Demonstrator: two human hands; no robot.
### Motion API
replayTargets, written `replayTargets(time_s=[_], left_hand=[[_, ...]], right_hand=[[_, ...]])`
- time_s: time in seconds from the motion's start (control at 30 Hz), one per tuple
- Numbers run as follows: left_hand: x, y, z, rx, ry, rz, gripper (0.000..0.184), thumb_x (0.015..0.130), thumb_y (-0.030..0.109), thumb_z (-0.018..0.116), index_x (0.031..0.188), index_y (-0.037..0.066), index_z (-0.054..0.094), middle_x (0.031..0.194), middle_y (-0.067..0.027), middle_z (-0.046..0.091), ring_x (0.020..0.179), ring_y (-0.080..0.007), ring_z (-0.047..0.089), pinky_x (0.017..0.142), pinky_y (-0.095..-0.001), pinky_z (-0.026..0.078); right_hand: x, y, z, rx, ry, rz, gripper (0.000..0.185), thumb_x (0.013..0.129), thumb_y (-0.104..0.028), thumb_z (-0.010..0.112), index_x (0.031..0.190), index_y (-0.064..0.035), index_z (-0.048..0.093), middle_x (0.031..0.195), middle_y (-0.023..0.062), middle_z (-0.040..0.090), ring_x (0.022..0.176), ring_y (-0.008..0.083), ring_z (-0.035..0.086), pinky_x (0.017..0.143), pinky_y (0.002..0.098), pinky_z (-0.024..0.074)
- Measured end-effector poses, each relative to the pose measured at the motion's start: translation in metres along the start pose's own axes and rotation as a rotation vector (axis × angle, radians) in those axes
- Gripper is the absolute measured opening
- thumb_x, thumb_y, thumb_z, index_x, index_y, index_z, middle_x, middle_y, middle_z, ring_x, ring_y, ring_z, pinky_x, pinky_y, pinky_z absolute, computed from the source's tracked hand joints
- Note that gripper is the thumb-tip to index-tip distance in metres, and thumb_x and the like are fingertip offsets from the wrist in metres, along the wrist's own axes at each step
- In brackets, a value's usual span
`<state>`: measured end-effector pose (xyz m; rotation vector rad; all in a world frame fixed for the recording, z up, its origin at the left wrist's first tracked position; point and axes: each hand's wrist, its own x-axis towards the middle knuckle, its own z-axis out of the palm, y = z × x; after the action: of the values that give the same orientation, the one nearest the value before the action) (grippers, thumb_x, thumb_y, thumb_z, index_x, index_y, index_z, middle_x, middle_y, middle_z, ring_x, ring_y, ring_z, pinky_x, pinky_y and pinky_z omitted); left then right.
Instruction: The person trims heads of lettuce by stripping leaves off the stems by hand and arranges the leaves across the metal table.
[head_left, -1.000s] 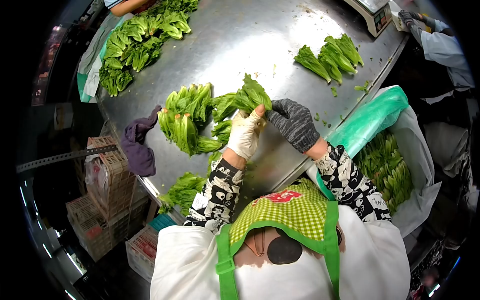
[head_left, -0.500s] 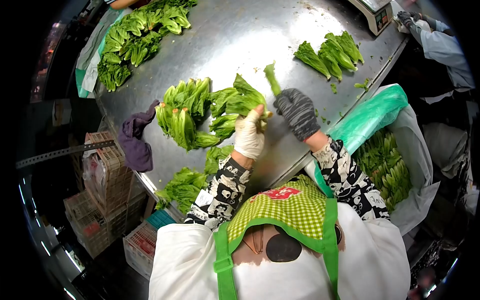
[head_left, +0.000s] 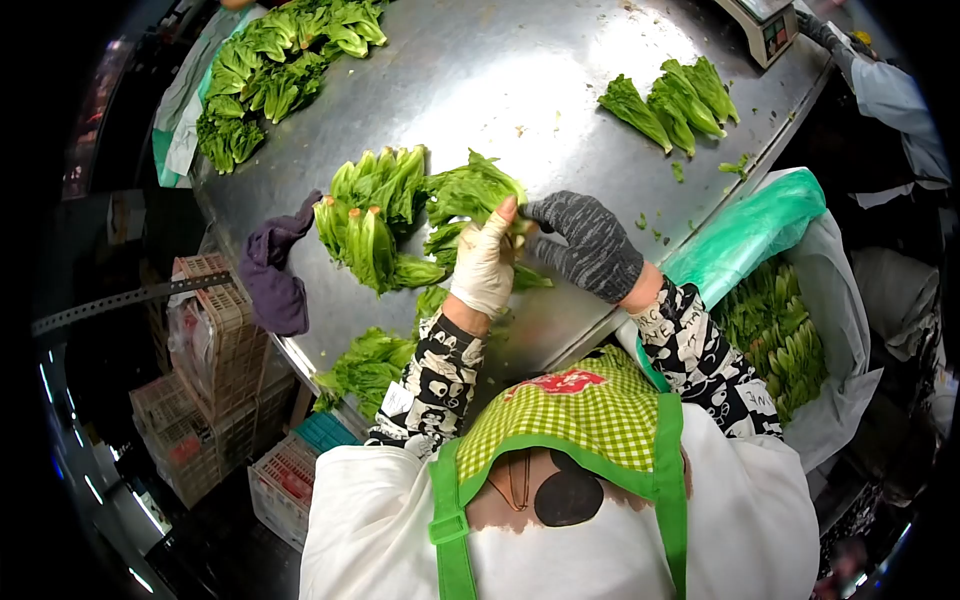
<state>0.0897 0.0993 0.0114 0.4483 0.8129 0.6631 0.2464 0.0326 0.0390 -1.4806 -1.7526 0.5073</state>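
My left hand [head_left: 484, 262], in a white glove, is closed around the base of a leafy green lettuce head [head_left: 474, 188], thumb on top. My right hand [head_left: 586, 245], in a dark grey knitted glove, has its fingertips at that base; whether they grip a leaf is too small to make out. Left of my hands lies a pile of lettuce heads [head_left: 368, 245] with cut ends showing. A loose leaf [head_left: 530, 278] lies under my hands. Nearer to me on the left are more green leaves [head_left: 370, 368].
The metal table [head_left: 480, 90] bears more lettuce [head_left: 272, 62] at the back left, several heads [head_left: 672, 104] at the right, a scale [head_left: 765, 30] and a purple cloth [head_left: 274, 270]. A lined container of greens [head_left: 770, 335] stands right. Crates [head_left: 215, 340] stand left. A co-worker's sleeve [head_left: 895, 98] shows.
The leaf strip raised in my right hand half a second ago is no longer there. My right hand has come back to the lettuce base, and a leaf now shows on the table under my hands.
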Motion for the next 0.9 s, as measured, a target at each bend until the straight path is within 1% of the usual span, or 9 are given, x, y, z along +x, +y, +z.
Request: replayTargets(time_s=[0.13,0.23,0.37,0.5,0.6,0.7,0.73,0.83,0.9], left_hand=[[-0.003,0.001,0.021,-0.352,-0.092,-0.077,0.034,0.081,0.038,0.073,0.096,0.009,0.061,0.092,-0.0033,0.064,0.078,-0.0172,0.061,0.070,-0.0281,0.048],[0.003,-0.007,0.005,-0.330,-0.210,-0.176,0.040,0.081,0.041,0.071,0.101,0.009,0.059,0.099,-0.0036,0.063,0.079,-0.0164,0.060,0.069,-0.0285,0.048],[0.000,-0.012,0.010,-0.306,-0.010,-0.126,0.038,0.084,0.035,0.070,0.111,0.010,0.059,0.097,-0.0036,0.063,0.074,-0.0146,0.055,0.057,-0.0246,0.042],[0.008,-0.003,0.008,-0.211,-0.098,-0.099,0.030,0.084,0.031,0.071,0.103,0.008,0.063,0.081,-0.0007,0.064,0.065,-0.0109,0.055,0.052,-0.0217,0.037],[0.010,-0.006,0.010,-0.210,-0.039,-0.079,0.024,0.082,0.026,0.073,0.096,0.008,0.064,0.076,-0.0002,0.063,0.059,-0.0104,0.055,0.049,-0.0220,0.039],[0.007,-0.014,0.010,-0.179,0.007,-0.059,0.021,0.080,0.021,0.076,0.090,0.009,0.061,0.074,0.0005,0.062,0.055,-0.0098,0.054,0.047,-0.0219,0.040],[0.006,-0.016,0.011,-0.164,0.006,-0.059,0.022,0.080,0.021,0.076,0.089,0.010,0.060,0.074,0.0005,0.062,0.055,-0.0098,0.054,0.047,-0.0217,0.040],[0.001,-0.020,0.016,-0.136,0.018,-0.027,0.018,0.081,0.018,0.075,0.086,0.010,0.060,0.074,0.0002,0.063,0.059,-0.0099,0.056,0.050,-0.0220,0.041],[0.001,-0.022,0.016,-0.121,0.026,-0.048,0.013,0.082,0.016,0.074,0.080,0.010,0.063,0.075,0.0003,0.064,0.066,-0.0103,0.059,0.056,-0.0234,0.045]], right_hand=[[-0.004,0.002,0.002,0.211,0.161,0.231,0.020,0.084,-0.010,0.066,0.102,0.0007,0.065,0.087,0.0133,0.067,0.075,0.0236,0.065,0.070,0.0331,0.0522],[-0.004,-0.002,0.002,0.627,0.239,0.550,0.022,0.087,-0.012,0.066,0.103,0.0024,0.065,0.089,0.0102,0.069,0.074,0.0152,0.064,0.069,0.0293,0.0524],[0.000,-0.003,-0.014,0.940,0.009,0.755,0.024,0.088,-0.015,0.065,0.104,0.0033,0.064,0.086,0.0073,0.068,0.070,0.0118,0.063,0.066,0.0253,0.0518],[-0.005,0.004,-0.013,1.013,-0.054,0.715,0.026,0.091,-0.024,0.062,0.103,-0.0005,0.066,0.081,0.0058,0.068,0.068,0.0113,0.062,0.065,0.0255,0.0506],[-0.001,-0.003,-0.011,0.481,-0.110,0.591,0.023,0.091,-0.021,0.057,0.106,-0.0048,0.066,0.086,0.0092,0.068,0.074,0.0163,0.064,0.069,0.0299,0.0511],[-0.011,0.016,-0.004,-0.294,-0.091,-0.070,0.024,0.086,-0.014,0.054,0.106,-0.0069,0.066,0.091,0.0123,0.067,0.081,0.0246,0.064,0.071,0.0356,0.0504],[-0.016,0.022,0.003,-0.132,-0.075,0.094,0.028,0.080,-0.010,0.054,0.104,-0.0066,0.065,0.092,0.0134,0.066,0.083,0.0309,0.062,0.070,0.0396,0.0493],[-0.017,0.029,0.008,-0.298,-0.027,0.050,0.020,0.083,-0.012,0.053,0.098,-0.0059,0.065,0.091,0.0128,0.066,0.081,0.0315,0.062,0.069,0.0409,0.0487],[-0.009,0.014,-0.001,0.061,-0.101,0.418,0.017,0.085,-0.014,0.054,0.095,-0.0062,0.065,0.090,0.0132,0.065,0.079,0.0319,0.062,0.068,0.0407,0.0490]])
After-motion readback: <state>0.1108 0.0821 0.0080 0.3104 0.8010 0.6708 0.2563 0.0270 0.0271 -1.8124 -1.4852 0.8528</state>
